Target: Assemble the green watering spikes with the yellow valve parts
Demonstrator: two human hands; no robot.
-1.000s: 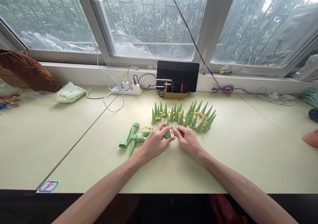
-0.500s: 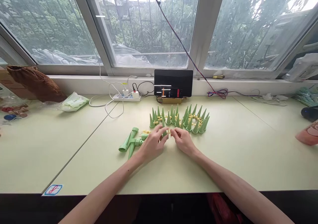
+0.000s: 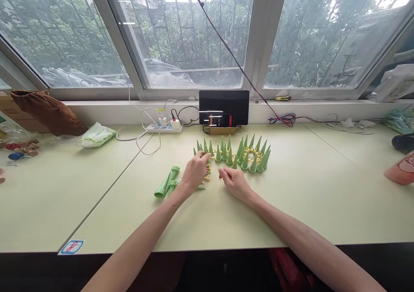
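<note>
My left hand reaches into the left end of a group of upright green cone-shaped plastic spikes. Its fingertips are closed on a green spike, whose lower part they cover. Under and beside that hand lie small yellow plastic parts. My right hand rests near the table with fingers curled together; a small pale bit shows at its fingertips, too small to name. Left of my left hand, larger loose green spikes lie on their sides. The tip of another green spike pokes out beneath my left wrist.
Behind the spikes, a phone leans against a black tablet. A power strip with cables, a wipes packet and a brown bag stand at the back left. A pinkish object is at far right.
My left hand has moved away from my right hand, forward and left, taking a green spike to the standing group. My right hand stays almost in place. The view has tilted up.
</note>
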